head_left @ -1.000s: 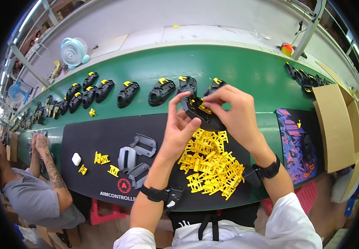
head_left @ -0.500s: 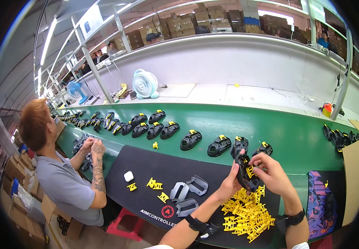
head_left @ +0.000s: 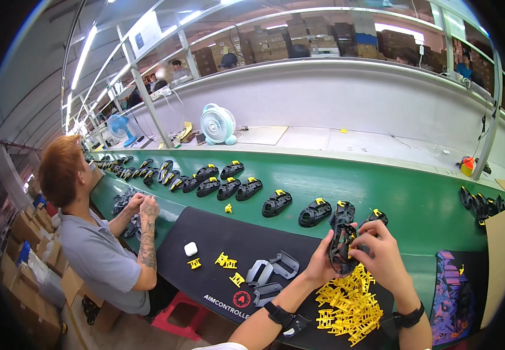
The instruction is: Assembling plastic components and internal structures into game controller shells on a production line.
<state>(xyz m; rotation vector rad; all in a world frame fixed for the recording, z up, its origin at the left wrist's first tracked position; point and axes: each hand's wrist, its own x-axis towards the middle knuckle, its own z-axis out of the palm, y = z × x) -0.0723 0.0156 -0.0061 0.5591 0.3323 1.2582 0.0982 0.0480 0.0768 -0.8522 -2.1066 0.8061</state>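
1. Two bare hands at work, both at the far side of the yellow-part pile (head_left: 351, 309).
2. Left hand (head_left: 321, 261): grasping a black shell (head_left: 338, 252), held raised by the pile's far edge.
3. Right hand (head_left: 379, 249): fingers bent in at the shell; a bit of yellow shows there. Cannot tell whether it is pinched.
4. Left of pile: three grey panels (head_left: 259, 272); farther left, loose yellow parts (head_left: 237, 280), white case (head_left: 190, 249).
5. Beyond pile: row of yellow-tipped black shells (head_left: 277, 203).
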